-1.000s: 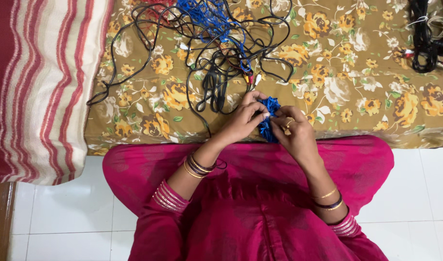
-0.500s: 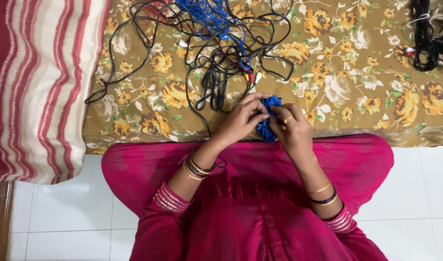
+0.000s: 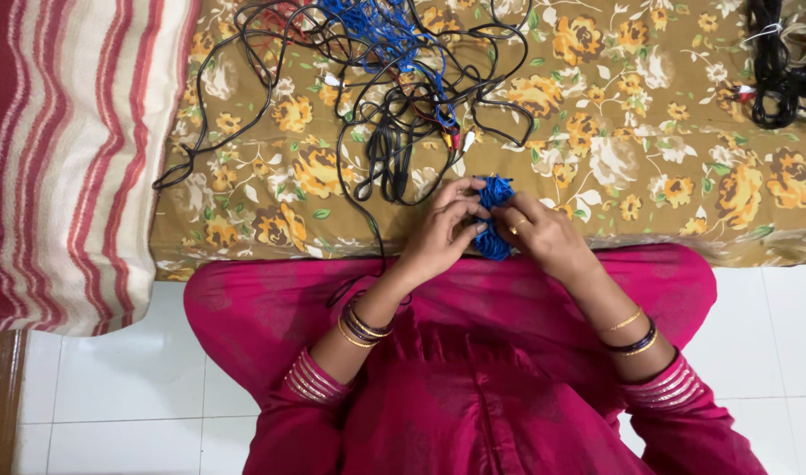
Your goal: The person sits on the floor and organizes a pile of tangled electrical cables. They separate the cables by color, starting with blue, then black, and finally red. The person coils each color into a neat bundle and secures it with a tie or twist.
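A small bundle of blue cable [image 3: 492, 216] sits between both my hands at the near edge of the floral bed sheet [image 3: 649, 158]. My left hand [image 3: 442, 230] pinches its left side with fingers curled. From the right, my right hand [image 3: 540, 234] grips the same bundle; a ring shows on one finger. A blue strand runs up from the bundle toward the tangle of black and blue cables [image 3: 394, 79] farther back on the sheet.
A red and cream striped cloth [image 3: 69, 158] covers the left. A second bunch of black cables [image 3: 777, 70] lies at the far right corner. My lap in pink fabric [image 3: 473, 352] is below, with white floor tiles [image 3: 130, 387] on either side.
My right forearm has swung outward to the right and the right hand has turned on the blue bundle. The left hand has stayed on it with little movement.
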